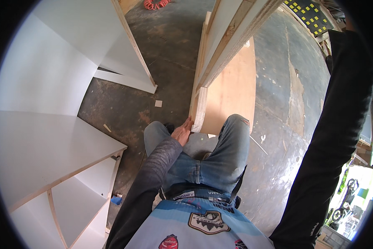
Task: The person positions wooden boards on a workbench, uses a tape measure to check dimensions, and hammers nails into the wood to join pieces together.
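While the person stands over the bare concrete floor [170, 45], the large tan plywood sheet [232, 91] leans on edge against a white-faced panel with raw wood edging [232, 29], its lower near corner coming down between the person's blue-jeaned knees [232, 141]; judged from its spread and its layered edge, the sheet is stiff and fairly heavy, awkward rather than fragile, likely to swing or slap flat if tipped off balance; its face looks smooth and offers little purchase, so the sound hold is on the edges, low at the corner with one hand and higher along the long edge with the other; edges may be splintery. Left hand [182, 133]: reached down in a grey sleeve, fingers together and curled against the pale rounded lower edge of the sheet, touching it at the corner; whether the fingers wrap fully behind the edge cannot be told, so grip is uncertain. Right hand: arm in a black sleeve [331, 137] runs up out of view at the upper right, hand itself unseen, state cannot be told. White laminated cabinet carcass with open shelves [49, 166] stands well apart to the left; a small square offcut [158, 103] lies on the floor near the sheet; an orange coiled hose [156, 4] far off.
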Available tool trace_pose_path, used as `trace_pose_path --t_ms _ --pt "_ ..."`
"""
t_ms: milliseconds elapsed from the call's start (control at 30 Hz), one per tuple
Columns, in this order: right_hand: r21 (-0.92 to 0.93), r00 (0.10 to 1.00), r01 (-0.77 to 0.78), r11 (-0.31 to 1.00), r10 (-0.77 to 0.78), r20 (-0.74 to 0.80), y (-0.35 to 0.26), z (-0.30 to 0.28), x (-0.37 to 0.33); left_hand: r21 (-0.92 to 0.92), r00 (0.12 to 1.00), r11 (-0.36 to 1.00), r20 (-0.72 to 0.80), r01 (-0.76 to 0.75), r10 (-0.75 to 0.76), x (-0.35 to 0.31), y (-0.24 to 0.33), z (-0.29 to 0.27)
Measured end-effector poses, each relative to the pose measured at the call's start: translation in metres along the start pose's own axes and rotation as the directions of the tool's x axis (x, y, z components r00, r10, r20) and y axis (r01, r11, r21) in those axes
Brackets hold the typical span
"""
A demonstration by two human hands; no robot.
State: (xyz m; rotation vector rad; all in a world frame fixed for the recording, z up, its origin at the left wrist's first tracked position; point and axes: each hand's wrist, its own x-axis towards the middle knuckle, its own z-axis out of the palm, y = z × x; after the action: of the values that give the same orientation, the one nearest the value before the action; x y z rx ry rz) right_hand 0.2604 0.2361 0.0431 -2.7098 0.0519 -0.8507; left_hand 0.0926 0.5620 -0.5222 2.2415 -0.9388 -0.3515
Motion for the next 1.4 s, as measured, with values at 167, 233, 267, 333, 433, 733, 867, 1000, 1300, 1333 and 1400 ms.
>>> trace_pose_path --t_ms 167,233,267,333,433,733,867,1000,1300,1333,1400 --pt "0.009 0.998 0.059 0.998 -0.058 -0.035 -0.022 0.007 -0.013 -0.047 1.000 0.998 -0.006 0.029 -0.030 0.001 0.002 -0.001" --pt "0.019 0.993 0.098 0.995 -0.096 -0.063 -0.037 0.010 -0.025 -0.040 0.999 0.999 0.007 0.036 -0.036 0.002 0.006 -0.005" --pt "0.033 0.990 0.121 0.992 -0.118 -0.078 -0.048 0.013 -0.032 -0.049 0.999 0.998 -0.004 0.040 -0.040 0.002 0.007 -0.006" --pt "0.054 0.984 0.153 0.987 -0.147 -0.098 -0.068 0.020 -0.050 -0.073 0.999 0.996 -0.017 0.042 -0.043 0.002 0.010 -0.005" --pt "0.105 0.992 0.124 0.987 -0.120 -0.042 -0.081 0.063 -0.083 -0.045 0.997 0.996 -0.021 0.075 -0.076 -0.003 0.004 -0.003" --pt "0.136 0.928 -0.294 0.946 0.248 0.278 -0.051 0.197 -0.199 -0.067 0.997 0.995 0.023 0.074 -0.073 0.000 0.014 -0.012" --pt "0.155 0.878 -0.399 0.904 0.327 0.350 -0.057 0.213 -0.206 -0.072 0.997 0.994 -0.009 0.078 -0.079 -0.001 0.013 -0.010" --pt "0.198 0.904 -0.370 0.908 0.302 0.303 -0.053 0.222 -0.206 -0.084 0.996 0.992 0.010 0.091 -0.090 -0.001 0.014 -0.012" --pt "0.237 0.882 -0.430 0.871 0.349 0.316 -0.051 0.219 -0.209 -0.069 0.994 0.992 0.039 0.107 -0.104 -0.001 0.011 -0.008" --pt "0.251 0.882 -0.432 0.866 0.349 0.316 -0.048 0.221 -0.210 -0.078 0.993 0.991 0.047 0.112 -0.108 -0.001 0.012 -0.009" --pt "0.281 0.882 -0.436 0.855 0.345 0.320 -0.046 0.220 -0.210 -0.016 0.998 0.998 0.015 0.058 -0.058 -0.003 0.006 -0.006"
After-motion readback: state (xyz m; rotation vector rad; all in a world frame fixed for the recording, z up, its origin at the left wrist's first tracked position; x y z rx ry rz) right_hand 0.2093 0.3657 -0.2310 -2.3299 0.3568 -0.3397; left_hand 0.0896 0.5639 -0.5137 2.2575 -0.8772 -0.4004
